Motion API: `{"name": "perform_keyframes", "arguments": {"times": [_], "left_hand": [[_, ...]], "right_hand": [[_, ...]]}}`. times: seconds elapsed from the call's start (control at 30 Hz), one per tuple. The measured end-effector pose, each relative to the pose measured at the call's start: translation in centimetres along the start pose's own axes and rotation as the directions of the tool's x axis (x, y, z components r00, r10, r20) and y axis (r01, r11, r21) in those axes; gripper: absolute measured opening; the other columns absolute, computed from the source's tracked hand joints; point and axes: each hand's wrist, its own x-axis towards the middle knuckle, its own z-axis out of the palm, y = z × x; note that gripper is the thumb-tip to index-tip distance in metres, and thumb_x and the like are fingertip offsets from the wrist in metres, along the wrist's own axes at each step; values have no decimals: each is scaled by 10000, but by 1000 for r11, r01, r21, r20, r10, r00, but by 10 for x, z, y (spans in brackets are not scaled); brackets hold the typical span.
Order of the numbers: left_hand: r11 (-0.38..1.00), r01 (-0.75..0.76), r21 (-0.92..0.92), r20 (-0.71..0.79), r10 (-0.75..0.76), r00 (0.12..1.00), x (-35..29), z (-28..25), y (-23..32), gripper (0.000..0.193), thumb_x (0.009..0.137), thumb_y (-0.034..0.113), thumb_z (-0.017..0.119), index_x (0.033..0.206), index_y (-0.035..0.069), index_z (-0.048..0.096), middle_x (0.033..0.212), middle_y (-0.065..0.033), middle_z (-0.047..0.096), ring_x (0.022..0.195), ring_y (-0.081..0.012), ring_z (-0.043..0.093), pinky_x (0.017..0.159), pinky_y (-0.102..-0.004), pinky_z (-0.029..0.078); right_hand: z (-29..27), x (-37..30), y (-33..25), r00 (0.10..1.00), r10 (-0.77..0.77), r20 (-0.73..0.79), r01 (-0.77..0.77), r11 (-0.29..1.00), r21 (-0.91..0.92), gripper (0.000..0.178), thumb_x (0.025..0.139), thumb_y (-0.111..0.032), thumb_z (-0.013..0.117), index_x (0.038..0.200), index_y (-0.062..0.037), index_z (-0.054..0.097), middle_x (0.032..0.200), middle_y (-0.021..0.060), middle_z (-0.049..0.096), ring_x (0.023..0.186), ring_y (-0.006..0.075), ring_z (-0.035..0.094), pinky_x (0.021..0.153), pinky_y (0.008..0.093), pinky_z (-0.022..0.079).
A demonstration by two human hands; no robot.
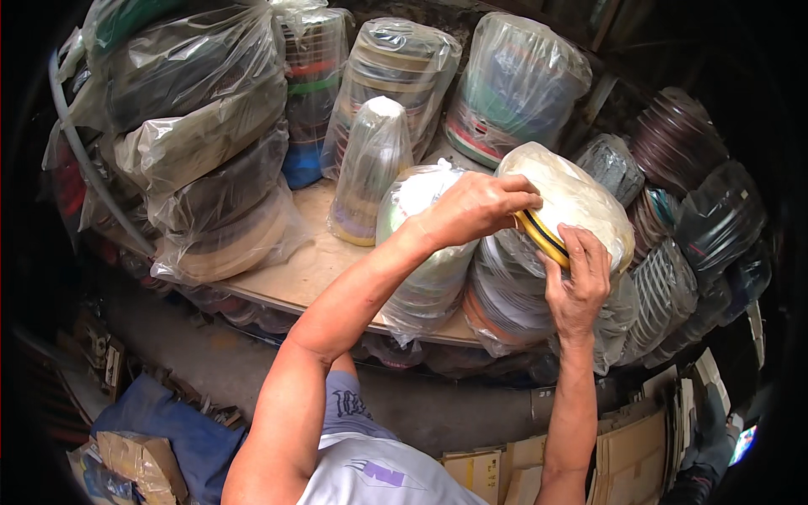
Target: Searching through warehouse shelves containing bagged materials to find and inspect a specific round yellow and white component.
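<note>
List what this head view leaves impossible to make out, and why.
All in the head view:
- Yellow band: ends covered by the left hand and right hand.
- Green item: cut off by the upper edge.
- Pale-topped stack: upper contents hidden by cloudy plastic.
- Lit screen: too small.

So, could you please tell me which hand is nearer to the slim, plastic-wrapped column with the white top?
Left: the left hand is right of the column; the right hand lies farther to the right.

My left hand [480,204] pinches with curled fingers [517,192]; my left forearm [370,293] slants below-left of the grip. My right hand [581,284] grips opposite, right forearm [572,391] beneath.
</note>
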Motion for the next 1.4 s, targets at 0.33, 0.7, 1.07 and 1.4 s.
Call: {"name": "perform_keyframes", "arguments": {"times": [0.33, 0.7, 1.07, 1.4], "left_hand": [[680, 135, -720, -3, -198, 980, -3, 15, -19, 313, 747, 15, 768, 1054, 51, 720, 1072, -81, 643, 1083, -208, 606, 947, -336, 486], [410, 347, -843, 184, -386, 904, -3, 23, -9, 144, 902, 12, 609, 1030, 18, 673, 1153, -86, 627, 1046, -150, 584, 858, -276, 494], [634, 253, -730, -53, -422, 905, -5, 34, 8, 152, 886, -79, 537, 973, -1, 633, 1039, -100, 632, 1024, -192, 586, 916, -305, 441], [650, 237, -722, -98, -436, 895, -5, 38, 11, 166, 902, -70, 495, 996, -2, 615, 1073, -101, 603, 1067, -186, 568, 957, -303, 410]], "right_hand": [[-8, 5, -2, 998, 52, 45, -56, 995, 87, 411, 692, -41, 773, 1084, -45, 648, 1027, 98, 631, 960, 287, 599, 852, 390, 449], [2, 11, -8, 965, 250, -80, -231, 953, 195, 79, 792, -34, 709, 869, -18, 719, 863, 93, 672, 838, 242, 625, 773, 351, 482], [7, 6, -6, 973, 155, -169, -139, 985, 105, 62, 803, -80, 681, 850, -45, 660, 851, 58, 623, 837, 247, 593, 760, 373, 434], [13, 4, -8, 968, 103, -228, -104, 995, 7, 115, 817, -126, 678, 895, -52, 637, 857, 54, 586, 832, 244, 573, 750, 380, 419]]}}
